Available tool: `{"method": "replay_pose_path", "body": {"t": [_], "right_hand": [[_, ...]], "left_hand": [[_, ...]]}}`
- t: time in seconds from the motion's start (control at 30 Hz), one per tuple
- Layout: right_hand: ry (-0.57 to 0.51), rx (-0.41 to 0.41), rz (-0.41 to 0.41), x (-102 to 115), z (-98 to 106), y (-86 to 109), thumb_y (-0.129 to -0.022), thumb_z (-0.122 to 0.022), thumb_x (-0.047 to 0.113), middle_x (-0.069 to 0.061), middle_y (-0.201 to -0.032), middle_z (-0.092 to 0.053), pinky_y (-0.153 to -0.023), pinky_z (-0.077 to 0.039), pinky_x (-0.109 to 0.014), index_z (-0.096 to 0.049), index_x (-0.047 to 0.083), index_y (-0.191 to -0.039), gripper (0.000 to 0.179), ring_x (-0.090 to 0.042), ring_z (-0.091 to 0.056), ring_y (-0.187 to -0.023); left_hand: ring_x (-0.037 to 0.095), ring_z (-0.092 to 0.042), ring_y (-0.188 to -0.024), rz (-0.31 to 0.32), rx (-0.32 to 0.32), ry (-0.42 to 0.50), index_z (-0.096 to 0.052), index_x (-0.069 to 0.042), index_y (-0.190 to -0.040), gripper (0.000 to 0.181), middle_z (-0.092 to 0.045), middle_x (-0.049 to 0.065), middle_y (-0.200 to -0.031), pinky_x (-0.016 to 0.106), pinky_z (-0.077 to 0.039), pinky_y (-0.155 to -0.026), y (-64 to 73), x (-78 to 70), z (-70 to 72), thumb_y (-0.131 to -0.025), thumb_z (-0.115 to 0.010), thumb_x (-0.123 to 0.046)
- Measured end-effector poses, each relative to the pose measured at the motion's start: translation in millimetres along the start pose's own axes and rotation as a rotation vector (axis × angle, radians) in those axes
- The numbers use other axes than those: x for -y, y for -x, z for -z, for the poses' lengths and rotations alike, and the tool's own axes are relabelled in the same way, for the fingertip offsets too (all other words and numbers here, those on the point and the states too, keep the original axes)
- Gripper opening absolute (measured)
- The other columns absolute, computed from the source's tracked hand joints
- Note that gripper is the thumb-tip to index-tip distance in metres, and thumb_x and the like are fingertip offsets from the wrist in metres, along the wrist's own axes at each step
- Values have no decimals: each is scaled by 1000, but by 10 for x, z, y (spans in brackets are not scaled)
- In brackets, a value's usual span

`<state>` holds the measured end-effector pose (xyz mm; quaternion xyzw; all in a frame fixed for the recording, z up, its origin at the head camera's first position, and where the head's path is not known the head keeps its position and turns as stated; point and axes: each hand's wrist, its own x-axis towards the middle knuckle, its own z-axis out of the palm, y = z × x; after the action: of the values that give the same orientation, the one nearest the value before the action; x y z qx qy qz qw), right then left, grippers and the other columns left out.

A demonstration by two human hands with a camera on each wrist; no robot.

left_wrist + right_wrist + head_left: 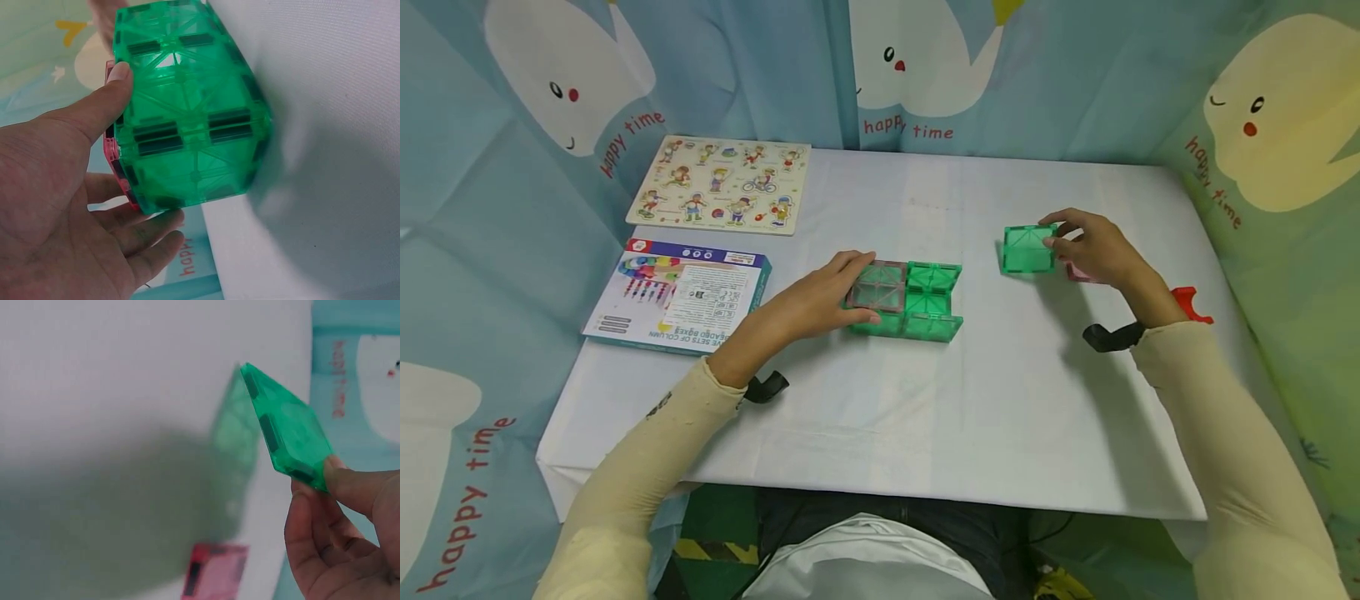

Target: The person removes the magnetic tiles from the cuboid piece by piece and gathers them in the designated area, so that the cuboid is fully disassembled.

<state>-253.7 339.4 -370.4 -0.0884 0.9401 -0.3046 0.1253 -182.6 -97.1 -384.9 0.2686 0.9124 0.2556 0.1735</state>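
On the table stands a boxy build of green translucent magnetic tiles (932, 302), with a pinkish tile (877, 286) over its left part. My left hand (805, 304) holds the build at its left end, thumb on the near side and fingers on the far side. In the left wrist view, the thumb presses near the edge of a green wall (187, 94). Off to the right, my right hand (1093, 246) pinches a single square green magnetic tile (1028, 250) by its edge, tilted above the table. Below that hand lies a pink tile (217, 572), partly hidden in the head view.
A wooden puzzle board (722, 185) with printed figures lies at the back left. Nearer sits a flat toy box (677, 296). By the right wrist is a red piece (1189, 305), partly covered by the arm. Printed curtains (790, 75) border the white table (880, 442).
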Motion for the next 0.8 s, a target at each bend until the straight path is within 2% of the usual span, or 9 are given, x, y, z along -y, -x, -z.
{"method": "replay_pose_path", "body": {"t": [0.1, 0.17, 0.33, 0.57, 0.73, 0.8], "right_hand": [[11, 33, -52, -110, 16, -72, -111, -57, 26, -31, -143, -50, -74, -45, -18, -51, 5, -152, 46, -50, -55, -126], [15, 56, -83, -166, 10, -115, -111, -56, 26, -33, -144, -49, -75, -47, -23, -50, 5, -152, 46, -49, -54, -123], [44, 90, -128, -238, -26, -196, -112, -53, 23, -34, -139, -49, -69, -50, -29, -48, 3, -152, 45, -41, -56, -102], [114, 81, -124, -245, -95, -252, -113, -52, 21, -34, -135, -51, -63, -50, -32, -48, 0, -152, 44, -31, -58, -85], [162, 45, -79, -286, -156, -272, -112, -53, 16, -34, -127, -53, -80, -48, -48, -53, -6, -146, 40, -40, -53, -99], [180, 28, -63, -300, -181, -276, -111, -53, 14, -34, -124, -52, -88, -43, -55, -54, -6, -144, 39, -44, -47, -108]], "left_hand": [[32, -35, -156, -1, -1, -6, -16, -14, -171, 98, -22, 10, -173, 51, -37, -123, -6, 1, -6, -99, -70, -54], [32, -35, -156, 0, -2, -6, -17, -14, -171, 99, -22, 10, -172, 51, -37, -123, -8, 1, -6, -99, -70, -54], [32, -34, -156, 2, -2, -8, -17, -14, -171, 99, -22, 10, -172, 51, -36, -123, -7, 2, -8, -98, -71, -54], [32, -33, -157, 9, 2, -7, -15, -16, -171, 100, -21, 10, -173, 51, -37, -123, 1, 6, -5, -98, -70, -55], [32, -33, -157, 8, 4, -4, -15, -15, -171, 99, -20, 9, -173, 51, -37, -123, 2, 5, -3, -98, -71, -55], [32, -33, -157, 6, 5, -2, -15, -15, -171, 99, -21, 10, -173, 51, -36, -123, 1, 3, -1, -99, -70, -54]]}}
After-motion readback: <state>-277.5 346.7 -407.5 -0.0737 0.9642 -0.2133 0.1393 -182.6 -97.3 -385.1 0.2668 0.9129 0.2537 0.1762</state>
